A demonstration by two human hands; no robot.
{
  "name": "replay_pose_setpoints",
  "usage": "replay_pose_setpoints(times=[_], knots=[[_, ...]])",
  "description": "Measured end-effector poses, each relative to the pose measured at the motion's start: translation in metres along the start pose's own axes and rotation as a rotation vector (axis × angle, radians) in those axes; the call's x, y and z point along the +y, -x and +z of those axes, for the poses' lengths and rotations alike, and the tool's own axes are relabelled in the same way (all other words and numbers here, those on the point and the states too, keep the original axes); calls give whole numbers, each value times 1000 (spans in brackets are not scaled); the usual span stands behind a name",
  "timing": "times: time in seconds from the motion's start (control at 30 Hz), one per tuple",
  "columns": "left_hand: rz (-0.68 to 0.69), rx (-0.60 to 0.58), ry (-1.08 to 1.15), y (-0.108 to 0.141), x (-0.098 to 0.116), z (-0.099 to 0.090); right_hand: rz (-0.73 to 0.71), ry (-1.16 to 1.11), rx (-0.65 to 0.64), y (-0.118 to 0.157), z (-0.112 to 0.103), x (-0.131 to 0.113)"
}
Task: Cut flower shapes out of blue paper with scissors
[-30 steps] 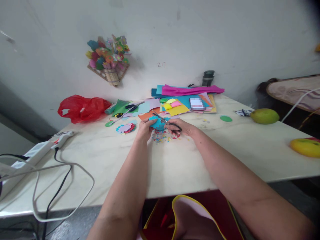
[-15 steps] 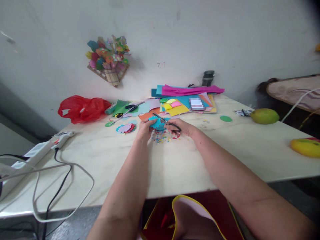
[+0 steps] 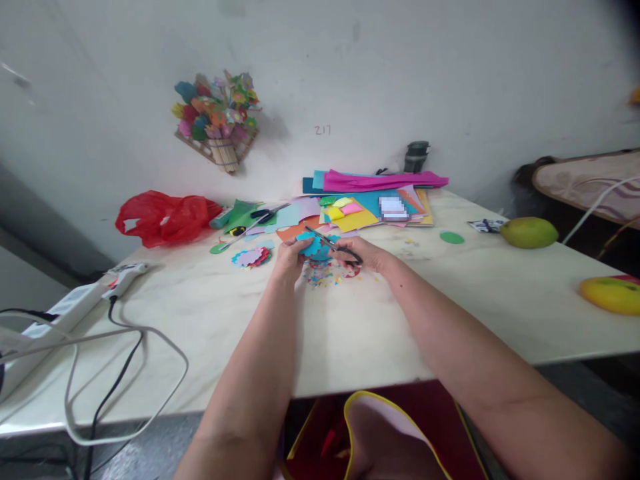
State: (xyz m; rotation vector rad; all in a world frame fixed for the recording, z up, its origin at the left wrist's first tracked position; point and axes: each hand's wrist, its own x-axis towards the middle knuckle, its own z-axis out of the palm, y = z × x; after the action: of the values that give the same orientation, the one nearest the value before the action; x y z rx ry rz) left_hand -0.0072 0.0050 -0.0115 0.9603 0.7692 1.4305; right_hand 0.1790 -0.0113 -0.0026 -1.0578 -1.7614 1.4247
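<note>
Pinched in my left hand (image 3: 291, 258) is a blue paper piece (image 3: 315, 248) with a scalloped edge. My right hand (image 3: 364, 253) is closed around the dark handles of a pair of scissors (image 3: 325, 239); their blades lie across the blue paper. Small coloured paper scraps (image 3: 323, 273) are scattered on the table under both hands. To the left of my left hand lies a pile of scalloped paper shapes (image 3: 251, 257) in blue, lilac and red.
Coloured paper sheets (image 3: 295, 215), a second pair of scissors (image 3: 263, 215) and a phone (image 3: 394, 209) lie toward the wall. A red plastic bag (image 3: 165, 217) is at left, near a power strip (image 3: 75, 303) with trailing cables. Mangoes (image 3: 529, 232) and a green paper circle (image 3: 452, 237) lie at right.
</note>
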Motion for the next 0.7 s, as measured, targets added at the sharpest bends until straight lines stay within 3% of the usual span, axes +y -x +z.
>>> replay_pose_setpoints(times=[0.7], knots=[[-15, -4, 17, 0, 1, -1, -35, 12, -55, -2, -5, 5]])
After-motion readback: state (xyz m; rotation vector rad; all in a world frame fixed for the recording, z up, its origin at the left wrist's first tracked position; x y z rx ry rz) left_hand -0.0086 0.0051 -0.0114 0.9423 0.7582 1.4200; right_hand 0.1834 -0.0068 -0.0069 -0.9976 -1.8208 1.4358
